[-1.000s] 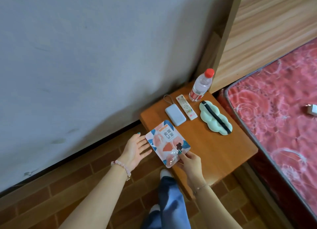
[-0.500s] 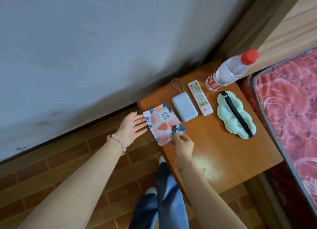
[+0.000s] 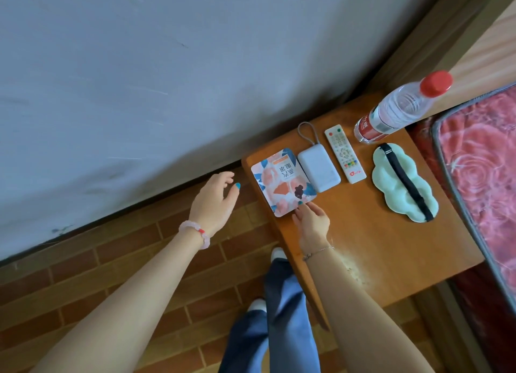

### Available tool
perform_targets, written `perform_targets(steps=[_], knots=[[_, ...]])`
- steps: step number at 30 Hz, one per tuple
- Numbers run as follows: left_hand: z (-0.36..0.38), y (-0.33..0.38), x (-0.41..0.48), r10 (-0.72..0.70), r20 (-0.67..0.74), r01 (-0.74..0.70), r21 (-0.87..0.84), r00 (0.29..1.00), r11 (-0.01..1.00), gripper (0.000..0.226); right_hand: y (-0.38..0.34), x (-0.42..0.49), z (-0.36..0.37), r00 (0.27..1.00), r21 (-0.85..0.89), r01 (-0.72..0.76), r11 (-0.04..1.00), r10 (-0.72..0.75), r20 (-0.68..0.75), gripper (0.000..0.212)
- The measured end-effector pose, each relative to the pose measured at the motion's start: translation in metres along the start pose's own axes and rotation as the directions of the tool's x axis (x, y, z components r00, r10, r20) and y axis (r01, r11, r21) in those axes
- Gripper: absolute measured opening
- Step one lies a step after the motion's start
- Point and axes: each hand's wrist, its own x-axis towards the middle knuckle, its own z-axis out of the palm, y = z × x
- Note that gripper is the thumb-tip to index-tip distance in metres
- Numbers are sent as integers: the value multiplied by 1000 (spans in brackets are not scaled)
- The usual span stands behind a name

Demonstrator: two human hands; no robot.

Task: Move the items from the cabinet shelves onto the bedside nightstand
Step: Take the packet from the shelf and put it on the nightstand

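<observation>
View from above, looking down at a small orange-brown wooden bedside desk (image 3: 377,247) in the right half of the frame; on it, near its left edge, lies a flat printed pouch in pink, white and blue (image 3: 282,181); the right hand (image 3: 312,224) rests just below it, its fingers (image 3: 301,205) nearly straight, one tip touching the pouch's lower edge without gripping it; the left hand (image 3: 215,202) hovers left of the desk over the brown brick-pattern floor (image 3: 125,261), fingers loosely spread and holding nothing, a pink bead bracelet (image 3: 195,233) at the wrist; to the right of the pouch, side by side, lie a white rectangular power bank with a cord loop (image 3: 319,167), a slim white remote control (image 3: 345,157) and a mint-green cloud-shaped eye mask with a black strap (image 3: 388,183); above them stands a clear plastic water bottle with a red cap (image 3: 399,111); a red floral mattress (image 3: 480,177) fills the right edge; a grey wall (image 3: 139,79) fills the upper left.
</observation>
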Motion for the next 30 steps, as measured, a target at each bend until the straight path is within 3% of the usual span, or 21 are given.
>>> perform_targets(steps=[3, 7, 11, 15, 18, 22, 26, 30], knots=[[-12, 5, -6, 204, -42, -189, 233, 978, 954, 41, -2, -5, -3, 1000, -33, 2, 999, -2, 1, 31], [-28, 12, -17, 369, -18, -329, 410, 929, 850, 40, -1, -15, -10, 999, -155, 32, 987, -35, -19, 34], [-53, 27, -38, 424, -12, -364, 492, 906, 791, 42, -14, -39, -24, 989, -298, 142, 944, -150, -4, 32], [-93, 47, -63, 508, -63, -402, 531, 859, 746, 41, -51, -84, -41, 938, -413, 342, 844, -337, 86, 30], [-127, 64, -81, 579, -122, -435, 539, 807, 721, 41, -80, -131, -57, 833, -501, 537, 679, -520, 190, 29], [-171, 92, -104, 699, -216, -527, 519, 682, 674, 46, -98, -196, -76, 611, -615, 695, 373, -758, 230, 32], [-202, 118, -126, 814, -247, -617, 548, 526, 565, 46, -95, -259, -93, 338, -716, 697, 39, -899, 280, 36], [-227, 125, -146, 896, -233, -651, 622, 377, 436, 47, -80, -308, -106, 184, -764, 628, -145, -927, 327, 42]])
